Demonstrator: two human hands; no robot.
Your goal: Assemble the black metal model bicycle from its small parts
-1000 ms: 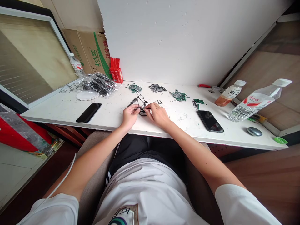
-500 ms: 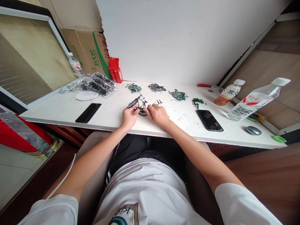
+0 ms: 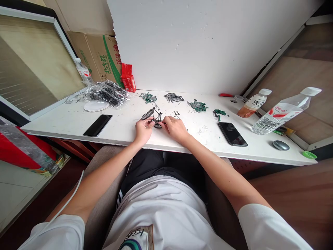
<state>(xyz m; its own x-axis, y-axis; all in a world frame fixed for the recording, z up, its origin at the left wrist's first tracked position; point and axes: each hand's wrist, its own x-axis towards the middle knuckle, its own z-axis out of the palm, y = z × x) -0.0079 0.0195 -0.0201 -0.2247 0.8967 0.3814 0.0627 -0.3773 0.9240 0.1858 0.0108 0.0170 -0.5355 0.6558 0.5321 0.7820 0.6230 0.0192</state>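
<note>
A small black model bicycle (image 3: 158, 119) is held just above the white table near its front edge. One wheel points to the upper left, the other sits low between my hands. My left hand (image 3: 144, 131) grips the bicycle from the left, its fingers pinched at the frame. From the right, my right hand (image 3: 174, 127) has its thumb and fingers closed at the lower wheel; the exact spot they pinch is hidden. Small dark loose parts (image 3: 177, 113) lie just beyond my right hand.
Piles of green parts (image 3: 198, 105) and black parts (image 3: 173, 97) lie toward the back. A bag of black pieces (image 3: 110, 93) sits left, beyond a phone (image 3: 98, 125). At the right are another phone (image 3: 232, 134), a drink bottle (image 3: 255, 103), a water bottle (image 3: 285, 111) and a mouse (image 3: 281, 145).
Almost nothing differs. The bicycle's lower wheel and both hands have shifted very slightly to the left; the grip on the bicycle stays the same.
</note>
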